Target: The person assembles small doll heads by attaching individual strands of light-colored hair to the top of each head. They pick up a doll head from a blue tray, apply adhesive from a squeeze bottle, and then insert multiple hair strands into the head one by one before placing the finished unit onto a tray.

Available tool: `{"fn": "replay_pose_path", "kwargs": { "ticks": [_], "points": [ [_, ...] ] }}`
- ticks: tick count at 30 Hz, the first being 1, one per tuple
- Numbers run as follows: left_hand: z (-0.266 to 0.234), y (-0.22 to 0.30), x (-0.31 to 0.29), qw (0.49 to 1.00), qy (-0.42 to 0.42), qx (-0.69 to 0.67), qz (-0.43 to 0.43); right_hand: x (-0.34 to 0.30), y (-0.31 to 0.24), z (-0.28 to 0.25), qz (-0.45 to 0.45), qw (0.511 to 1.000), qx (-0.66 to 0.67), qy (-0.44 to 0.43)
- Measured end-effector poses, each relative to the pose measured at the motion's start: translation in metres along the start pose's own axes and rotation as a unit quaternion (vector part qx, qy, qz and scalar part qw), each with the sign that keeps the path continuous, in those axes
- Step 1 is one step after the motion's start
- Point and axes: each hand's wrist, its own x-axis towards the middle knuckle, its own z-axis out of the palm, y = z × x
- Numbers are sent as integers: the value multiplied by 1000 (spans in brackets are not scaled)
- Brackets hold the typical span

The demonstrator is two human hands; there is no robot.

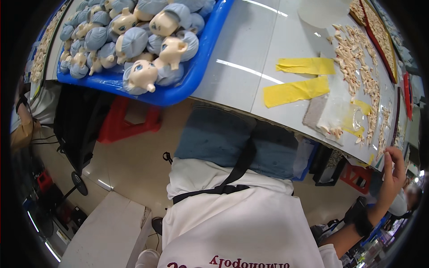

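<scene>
My right hand (393, 172) is raised at the far right, past the near corner of the white table (237, 58). Its fingers are loosely bent and look apart, with no object visible in them. Closest to it are small, pointed, cream-coloured pieces (383, 129), strewn in rows along the table's right side. My left hand is out of view; only a bit of white sleeve (147, 259) shows at the bottom. At the upper left, a blue tray (172, 96) holds several doll heads (143, 76) with pale grey-blue hair and painted eyes.
Two yellow tape strips (297, 91) lie on the table beside a grey block (315, 111) and a clear plastic piece. A translucent container (324, 11) stands farther back. Below are a red stool (129, 120), a black fan-like stand and a pale box (107, 232). Another person's arm (24, 120) shows at left.
</scene>
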Motion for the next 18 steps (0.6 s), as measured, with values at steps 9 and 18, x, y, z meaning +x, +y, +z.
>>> {"fn": "replay_pose_path", "kwargs": {
  "ticks": [9,18],
  "points": [
    [8,-8,-10,1000,8,-1,-12,1,0,4,20,1000,5,-18],
    [5,-8,-8,1000,7,10,-9,2,-1,4,-19,1000,-4,-24]
  ]
}}
